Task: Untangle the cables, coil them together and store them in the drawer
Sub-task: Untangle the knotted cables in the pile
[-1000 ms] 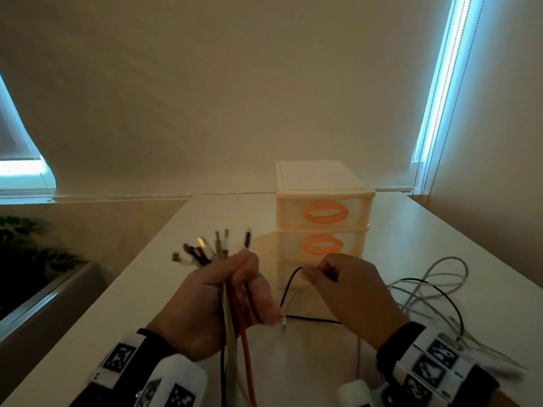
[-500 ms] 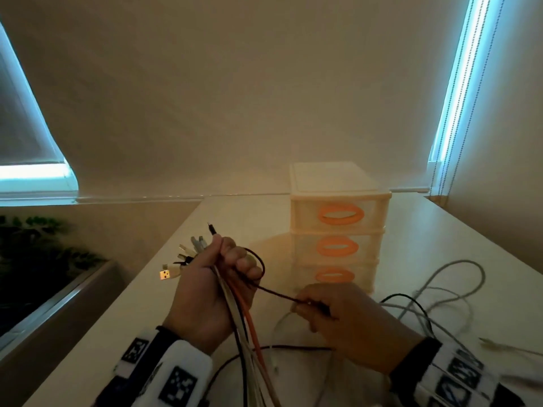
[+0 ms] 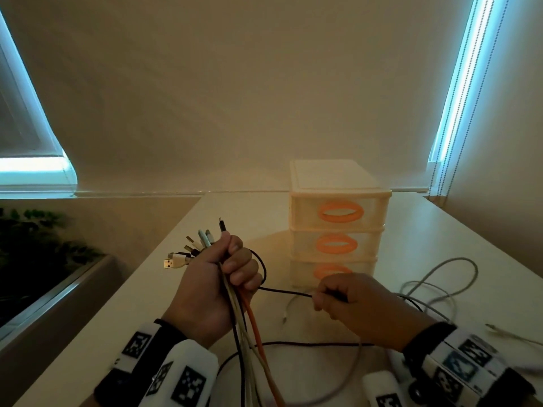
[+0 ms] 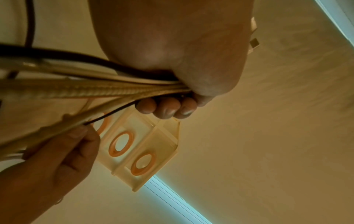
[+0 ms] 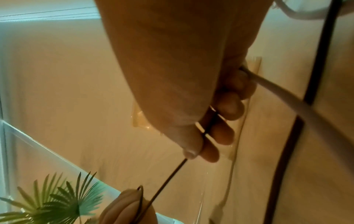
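Our left hand [image 3: 205,286] fists the cable bundle [image 3: 249,327] just below its plugs above the bench [image 3: 141,304], right hand [image 3: 352,306] pinching the thin black cable [image 3: 282,291]: light, limp, snag-prone, so we'd grip near connectors.

Translucent plastic drawer unit [image 3: 338,183], matt tabletop [image 3: 123,312]

white table [image 3: 182,292], drawer unit [image 3: 338,230], loose cables [image 3: 435,292]
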